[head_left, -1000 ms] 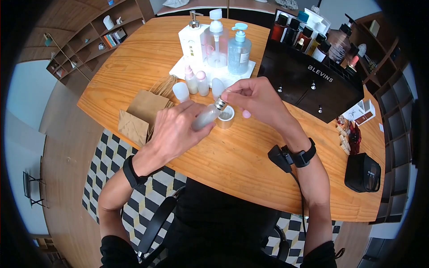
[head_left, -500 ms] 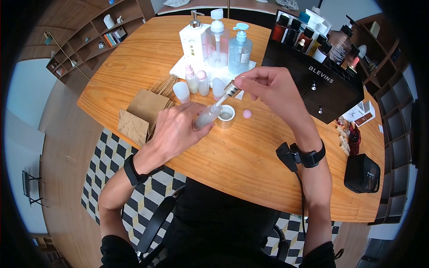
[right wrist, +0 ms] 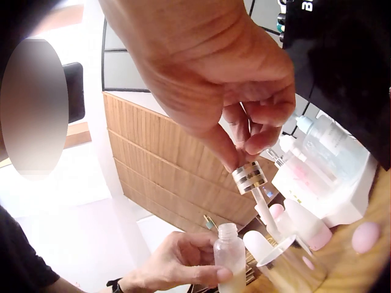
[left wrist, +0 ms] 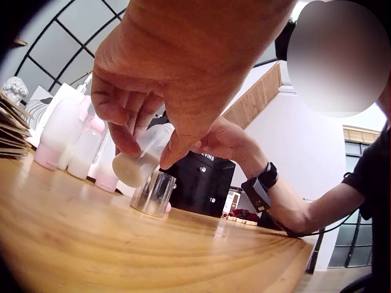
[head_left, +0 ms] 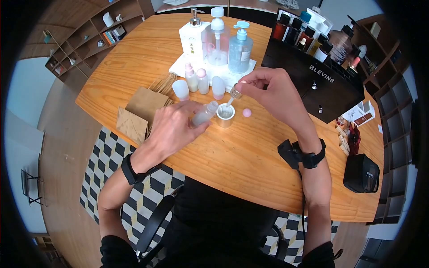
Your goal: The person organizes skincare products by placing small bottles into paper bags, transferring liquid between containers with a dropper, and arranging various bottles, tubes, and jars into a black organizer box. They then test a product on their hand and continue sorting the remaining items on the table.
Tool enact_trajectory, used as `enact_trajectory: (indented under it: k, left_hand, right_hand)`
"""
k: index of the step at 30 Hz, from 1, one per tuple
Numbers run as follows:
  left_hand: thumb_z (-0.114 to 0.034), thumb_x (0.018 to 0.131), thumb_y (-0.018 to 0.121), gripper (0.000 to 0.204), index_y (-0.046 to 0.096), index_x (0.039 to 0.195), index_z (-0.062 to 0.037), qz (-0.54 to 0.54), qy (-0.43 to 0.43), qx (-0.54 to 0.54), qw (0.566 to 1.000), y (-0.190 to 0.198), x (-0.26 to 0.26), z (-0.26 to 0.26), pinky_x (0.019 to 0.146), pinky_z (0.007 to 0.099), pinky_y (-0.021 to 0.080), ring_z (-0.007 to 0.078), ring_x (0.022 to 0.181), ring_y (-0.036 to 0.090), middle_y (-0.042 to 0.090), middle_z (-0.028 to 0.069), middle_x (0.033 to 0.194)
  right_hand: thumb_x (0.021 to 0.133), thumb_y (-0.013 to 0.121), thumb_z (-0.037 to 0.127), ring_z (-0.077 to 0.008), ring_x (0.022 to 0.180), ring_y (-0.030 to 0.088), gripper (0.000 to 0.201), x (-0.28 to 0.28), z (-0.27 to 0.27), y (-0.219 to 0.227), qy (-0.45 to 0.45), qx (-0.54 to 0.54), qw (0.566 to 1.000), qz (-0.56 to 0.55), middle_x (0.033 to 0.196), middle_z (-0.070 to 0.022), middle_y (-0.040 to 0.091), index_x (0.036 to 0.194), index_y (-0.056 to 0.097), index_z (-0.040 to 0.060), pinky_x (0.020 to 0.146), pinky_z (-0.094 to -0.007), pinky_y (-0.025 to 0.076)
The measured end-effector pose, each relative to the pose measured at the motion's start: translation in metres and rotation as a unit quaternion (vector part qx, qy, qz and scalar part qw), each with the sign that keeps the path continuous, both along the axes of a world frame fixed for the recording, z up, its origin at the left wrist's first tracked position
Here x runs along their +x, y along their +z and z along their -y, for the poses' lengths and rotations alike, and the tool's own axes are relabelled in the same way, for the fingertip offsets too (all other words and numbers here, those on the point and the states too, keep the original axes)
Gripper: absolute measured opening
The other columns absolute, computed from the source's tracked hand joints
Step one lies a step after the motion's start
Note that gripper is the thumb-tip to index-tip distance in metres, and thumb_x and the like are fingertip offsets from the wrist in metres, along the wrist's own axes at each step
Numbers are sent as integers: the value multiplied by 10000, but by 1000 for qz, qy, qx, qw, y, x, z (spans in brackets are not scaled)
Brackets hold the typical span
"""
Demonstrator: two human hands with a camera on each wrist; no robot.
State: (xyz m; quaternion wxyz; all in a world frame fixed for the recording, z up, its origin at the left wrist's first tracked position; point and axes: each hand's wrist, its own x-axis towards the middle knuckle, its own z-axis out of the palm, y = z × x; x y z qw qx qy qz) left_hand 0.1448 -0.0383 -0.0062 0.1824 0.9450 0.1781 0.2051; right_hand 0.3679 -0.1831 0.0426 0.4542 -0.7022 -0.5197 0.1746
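My left hand (head_left: 172, 125) grips a small frosted bottle (head_left: 204, 115), which leans with its uncapped neck toward the right. In the left wrist view, pale liquid shows low in the bottle (left wrist: 131, 168). My right hand (head_left: 277, 96) pinches a dropper by its top, above the silver collar (right wrist: 249, 178); the rubber bulb is hidden by the fingers. The dropper's tube (right wrist: 264, 213) slants down to the mouth of a small silver cup (head_left: 225, 121). Right of the cup lies a pink egg-shaped sponge (head_left: 247, 112).
Several small pink-and-white bottles (head_left: 202, 83) stand behind the cup. Farther back, pump bottles (head_left: 240, 53) are on a white tray (head_left: 176, 69). Brown paper bags (head_left: 147, 107) lie to the left. A black cosmetics organizer (head_left: 295, 67) stands at the right, with a black case (head_left: 362, 173) nearer the front.
My right hand has drawn the dropper up out of the bottle and brought its tube over to the cup. The bottle stays in my left hand, slightly shifted, with its neck now uncovered.
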Motion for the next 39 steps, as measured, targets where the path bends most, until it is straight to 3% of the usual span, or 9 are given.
enact_trajectory:
  k: [4, 12, 21, 30, 39]
  left_hand:
    - [-196, 819, 870, 348, 778, 1082, 11, 4, -4, -7, 1000, 0, -2, -1, 615, 358, 581, 221, 600, 729, 782, 246, 1106]
    - [-198, 823, 872, 354, 771, 1090, 12, 1, -3, -11, 1000, 1, -2, -1, 612, 354, 579, 219, 605, 727, 781, 246, 1113]
    - [-220, 830, 868, 363, 773, 1094, 9, -4, -4, -12, 1000, 2, -3, -2, 610, 354, 573, 219, 599, 723, 789, 232, 1033]
    - [-230, 831, 866, 367, 779, 1105, -1, -2, -2, -5, 1000, 3, -3, -1, 610, 360, 564, 222, 596, 718, 768, 195, 851]
    - [-215, 830, 863, 359, 778, 1098, 8, -1, -7, -8, 1000, 1, -3, -2, 619, 355, 577, 213, 595, 719, 783, 240, 1101]
  right_hand:
    - [951, 793, 182, -144, 466, 629, 210, -4, -3, -6, -5, 2, 1000, 28, 740, -104, 739, 964, 817, -26, 528, -291, 478]
    - [920, 801, 201, -250, 715, 733, 216, -11, -5, -12, 6, 0, 996, 84, 809, -162, 772, 971, 819, -8, 681, -366, 554]
    - [926, 785, 167, -253, 710, 726, 173, -11, -6, -14, 2, 17, 994, 110, 816, -173, 769, 944, 820, -1, 683, -377, 553]
    - [929, 787, 178, -226, 700, 698, 167, -11, -5, -13, 13, -7, 996, 87, 839, -143, 770, 953, 827, 17, 667, -370, 533]
    - [927, 784, 171, -237, 699, 699, 169, -14, -4, -9, 5, -17, 996, 88, 834, -145, 757, 951, 818, 8, 652, -376, 525]
